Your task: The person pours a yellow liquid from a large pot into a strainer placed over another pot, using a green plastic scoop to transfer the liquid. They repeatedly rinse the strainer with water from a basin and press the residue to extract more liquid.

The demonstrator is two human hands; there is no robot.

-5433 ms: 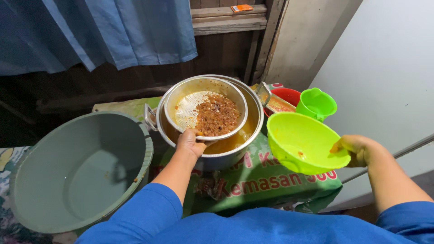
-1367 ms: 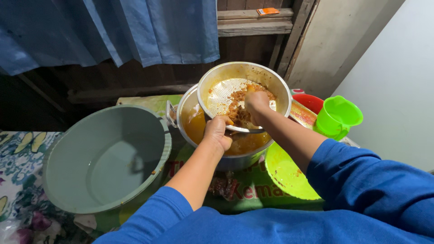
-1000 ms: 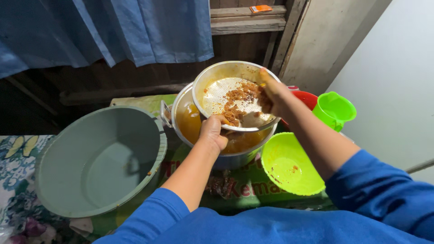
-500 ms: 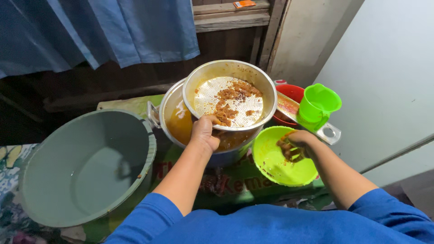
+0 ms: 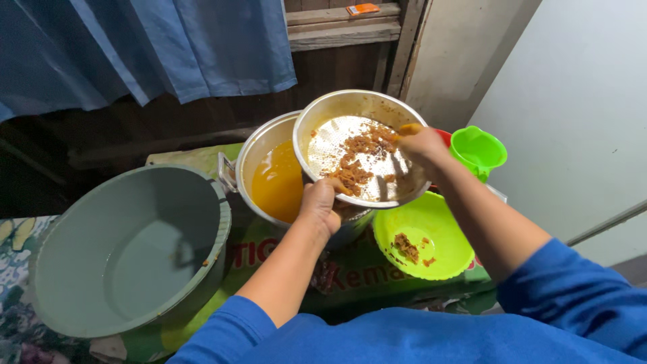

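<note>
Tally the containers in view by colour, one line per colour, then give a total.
Metal: 2, the strainer bowl tilted in the left hand with the right hand inside it, and the pot of orange liquid under it.
Bright green: 2, the bowl and the cup.
Grey-green: 1, the basin.
Red: 1, a partly hidden rim.
Total: 6

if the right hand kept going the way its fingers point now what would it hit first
The right hand reaches into the round metal strainer bowl, fingers pointing left and down. It would probably meet the brown crumbly residue on the perforated bottom first, though how far the fingertips are above it is unclear.
</note>
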